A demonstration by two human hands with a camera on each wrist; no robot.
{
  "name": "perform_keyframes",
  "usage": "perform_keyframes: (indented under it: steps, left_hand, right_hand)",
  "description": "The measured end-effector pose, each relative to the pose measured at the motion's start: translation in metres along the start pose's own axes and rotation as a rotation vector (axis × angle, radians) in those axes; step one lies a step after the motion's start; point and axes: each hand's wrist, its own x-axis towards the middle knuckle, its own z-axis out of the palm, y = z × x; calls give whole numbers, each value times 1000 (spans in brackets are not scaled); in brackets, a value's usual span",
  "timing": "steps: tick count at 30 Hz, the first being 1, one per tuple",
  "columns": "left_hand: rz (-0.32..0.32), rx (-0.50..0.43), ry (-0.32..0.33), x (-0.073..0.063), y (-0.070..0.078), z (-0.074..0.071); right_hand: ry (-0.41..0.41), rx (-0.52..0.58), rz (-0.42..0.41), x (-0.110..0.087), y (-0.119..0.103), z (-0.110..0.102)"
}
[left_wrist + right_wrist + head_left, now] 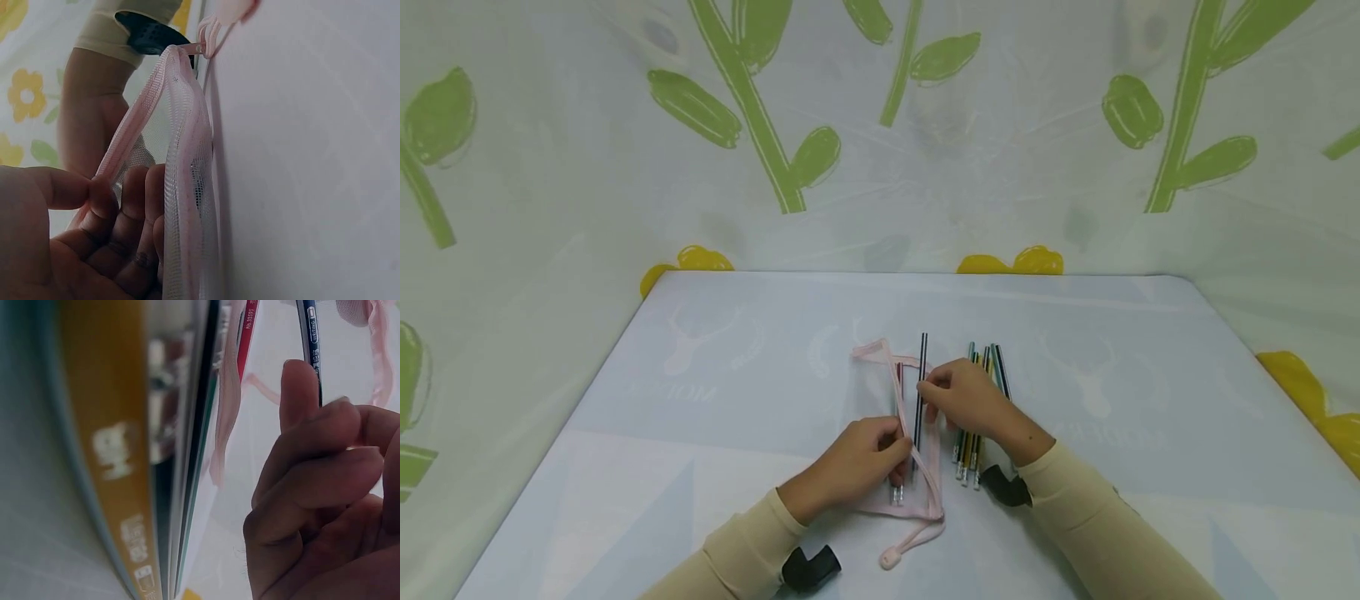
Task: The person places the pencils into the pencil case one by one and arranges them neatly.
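Head view: striped pencil (922,354) pinched in nearly closed right grip (966,396), beside pink edge of mesh pouch (934,467) on tabletop (1150,325); pouch edge pinched by left grip (867,452). Pencil judged light, stiff, smooth, best held mid-shaft; pouch soft, likely floppy.

Sheer mesh against glossy lacquer.
The pouch (199,181) is see-through mesh edged with ribbed, matt cloth tape (132,128); the pencils (977,442) look smoothly lacquered, their ferrules (963,473) shiny metal; the tabletop (1112,333) looks smooth, the sleeves (1097,525) matt cloth.
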Motion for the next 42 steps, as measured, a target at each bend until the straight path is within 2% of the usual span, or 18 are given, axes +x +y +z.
perform_keyframes:
  steps: [16, 21, 28, 42]
  left_hand:
    - [7, -9, -9, -2, 1, 1]
    - [9, 1, -12, -2, 1, 0]
    - [16, 13, -11, -2, 2, 0]
    - [18, 3, -28, -2, 3, -1]
  right_hand:
    - [-127, -2, 18, -1, 2, 5]
    - [-139, -16, -1, 1, 3, 6]
    - [-160, -32, 20, 3, 6, 10]
    - [-135, -166, -31, 4, 4, 15]
